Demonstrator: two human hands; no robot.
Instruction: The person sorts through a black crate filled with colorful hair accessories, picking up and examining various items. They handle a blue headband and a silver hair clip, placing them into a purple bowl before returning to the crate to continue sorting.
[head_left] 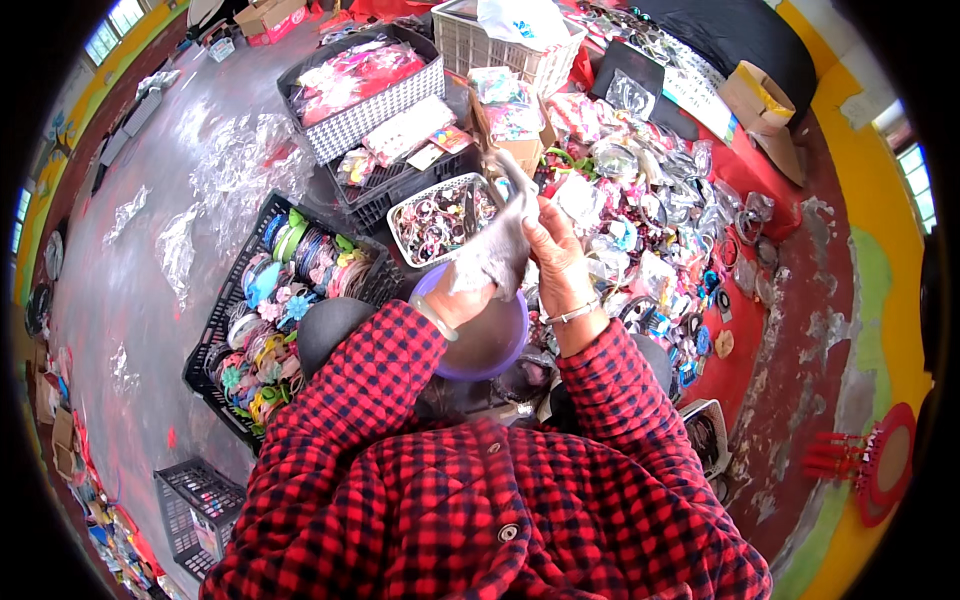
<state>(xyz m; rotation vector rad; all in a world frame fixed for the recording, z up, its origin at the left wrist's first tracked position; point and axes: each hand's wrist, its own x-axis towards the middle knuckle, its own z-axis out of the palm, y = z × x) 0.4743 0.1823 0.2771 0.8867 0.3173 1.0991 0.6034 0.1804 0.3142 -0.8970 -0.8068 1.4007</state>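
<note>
Cloth partly hiding left hand, purple basin partly covered

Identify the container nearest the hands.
The round purple basin, overlapped by the left hand. Its colour and shape set it apart from the rectangular white basket beyond it and the black crate at its left.

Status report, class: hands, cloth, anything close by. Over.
Left hand partly covered by grey cloth. Right hand pinching its edge. Purple basin beneath; white basket just beyond.

I have two hands and one pale cloth above one purple bowl. One small white basket sits just beyond the bowl.
</note>
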